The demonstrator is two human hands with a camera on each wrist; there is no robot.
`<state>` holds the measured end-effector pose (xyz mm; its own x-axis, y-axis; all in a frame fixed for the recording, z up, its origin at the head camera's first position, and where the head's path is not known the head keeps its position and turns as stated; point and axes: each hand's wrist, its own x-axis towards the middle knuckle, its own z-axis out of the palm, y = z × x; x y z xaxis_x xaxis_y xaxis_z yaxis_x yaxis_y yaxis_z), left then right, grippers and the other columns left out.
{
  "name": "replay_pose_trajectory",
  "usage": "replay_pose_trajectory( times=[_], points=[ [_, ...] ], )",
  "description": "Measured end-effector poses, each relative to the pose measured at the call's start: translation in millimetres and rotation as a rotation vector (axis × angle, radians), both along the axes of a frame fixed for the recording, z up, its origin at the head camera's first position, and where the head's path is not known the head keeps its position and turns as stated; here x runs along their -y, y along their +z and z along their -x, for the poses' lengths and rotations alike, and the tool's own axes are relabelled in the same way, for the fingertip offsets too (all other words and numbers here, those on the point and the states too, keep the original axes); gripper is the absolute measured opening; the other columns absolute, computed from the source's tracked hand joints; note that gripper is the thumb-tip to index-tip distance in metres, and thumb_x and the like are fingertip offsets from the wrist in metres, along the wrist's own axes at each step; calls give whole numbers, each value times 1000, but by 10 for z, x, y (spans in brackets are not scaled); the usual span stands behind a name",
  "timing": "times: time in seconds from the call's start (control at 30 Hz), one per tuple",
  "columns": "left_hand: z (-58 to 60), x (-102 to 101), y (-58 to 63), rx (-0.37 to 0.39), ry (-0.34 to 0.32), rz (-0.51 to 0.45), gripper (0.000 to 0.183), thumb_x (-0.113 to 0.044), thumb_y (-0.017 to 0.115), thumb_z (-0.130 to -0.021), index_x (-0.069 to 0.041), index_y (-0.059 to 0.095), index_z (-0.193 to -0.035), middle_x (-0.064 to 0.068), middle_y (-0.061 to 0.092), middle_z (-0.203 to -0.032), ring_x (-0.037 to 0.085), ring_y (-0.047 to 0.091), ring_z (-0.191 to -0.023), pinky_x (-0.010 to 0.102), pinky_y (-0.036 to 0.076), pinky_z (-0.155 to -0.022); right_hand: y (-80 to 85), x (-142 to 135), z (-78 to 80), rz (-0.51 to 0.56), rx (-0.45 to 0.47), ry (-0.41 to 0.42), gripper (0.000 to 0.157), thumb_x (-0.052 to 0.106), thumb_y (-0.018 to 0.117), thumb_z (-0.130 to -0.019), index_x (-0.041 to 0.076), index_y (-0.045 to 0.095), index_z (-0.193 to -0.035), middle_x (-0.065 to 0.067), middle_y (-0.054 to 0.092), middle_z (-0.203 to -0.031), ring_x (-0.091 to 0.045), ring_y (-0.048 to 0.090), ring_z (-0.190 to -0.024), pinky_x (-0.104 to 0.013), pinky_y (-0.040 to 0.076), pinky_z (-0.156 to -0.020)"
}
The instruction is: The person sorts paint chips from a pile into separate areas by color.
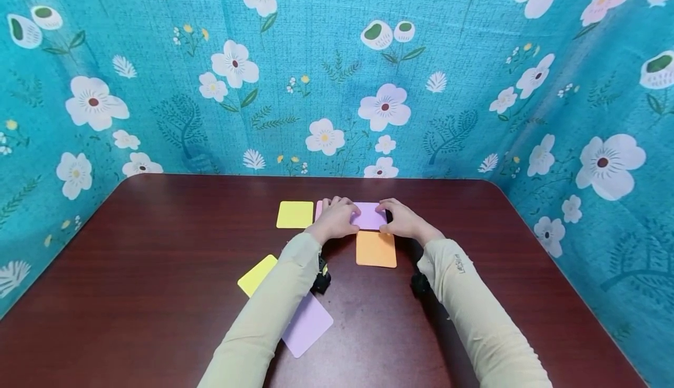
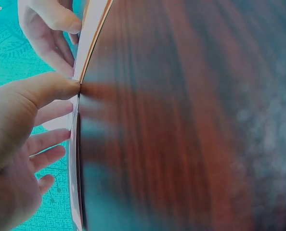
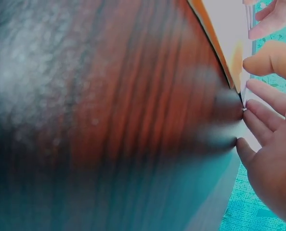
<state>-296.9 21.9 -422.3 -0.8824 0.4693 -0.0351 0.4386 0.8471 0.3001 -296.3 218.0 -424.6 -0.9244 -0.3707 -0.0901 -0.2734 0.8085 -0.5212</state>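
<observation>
A purple square card (image 1: 370,216) lies flat on the dark table, between my two hands. My left hand (image 1: 335,220) touches its left side, thumb near the closer corner and a fingertip near the farther one. At its right side, my right hand (image 1: 406,222) touches in the same way, thumb and fingers spread apart. An orange card (image 1: 376,250) sits just in front of the purple one. A pink card (image 1: 318,209) is mostly hidden under my left hand. In the left wrist view, the thumb (image 2: 61,89) meets the thin card edges.
A yellow card (image 1: 295,215) lies left of the pink one. Nearer to me, another yellow card (image 1: 257,274) and a second purple card (image 1: 309,325) lie turned at an angle, partly under my left sleeve (image 1: 263,312). A flowered blue curtain (image 1: 326,83) hangs behind the table (image 1: 158,271).
</observation>
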Motion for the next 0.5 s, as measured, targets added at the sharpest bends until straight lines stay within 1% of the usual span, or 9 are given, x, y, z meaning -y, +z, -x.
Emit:
replay_pose_trajectory(
  times=[0.13, 0.27, 0.4, 0.5],
  points=[
    [5, 0, -9, -9, -8, 16, 39, -34, 64, -80, -20, 61, -116, 3, 51, -127, 22, 37, -117, 44, 21, -95, -10, 20, -4, -13, -10, 3, 52, 16, 63, -75, 0, 51, -122, -20, 37, -136, -34, 36, -123, -47, 29, -103],
    [2, 24, 5, -10, -16, 4, 40, -34, 63, -80, -19, 60, -118, 3, 50, -128, 22, 38, -117, 43, 22, -94, -4, 38, -29, -18, -18, -8, 52, 17, 63, -76, 0, 50, -123, -20, 36, -137, -34, 36, -124, -47, 29, -103],
    [-14, 74, 72, -41, -32, -19, 41, -32, 63, -80, -18, 59, -118, 4, 50, -127, 23, 39, -117, 44, 23, -93, 34, 56, -72, -23, -49, -22, 51, 17, 62, -77, -1, 49, -123, -20, 36, -136, -34, 35, -125, -47, 29, -104],
    [-43, 137, 126, -65, -40, -20, 40, -31, 63, -79, -17, 60, -117, 3, 52, -125, 23, 40, -116, 44, 22, -92, 65, 81, -121, -21, -67, -18, 50, 16, 60, -79, -3, 49, -123, -21, 37, -135, -34, 36, -124, -46, 29, -104]
  ],
)
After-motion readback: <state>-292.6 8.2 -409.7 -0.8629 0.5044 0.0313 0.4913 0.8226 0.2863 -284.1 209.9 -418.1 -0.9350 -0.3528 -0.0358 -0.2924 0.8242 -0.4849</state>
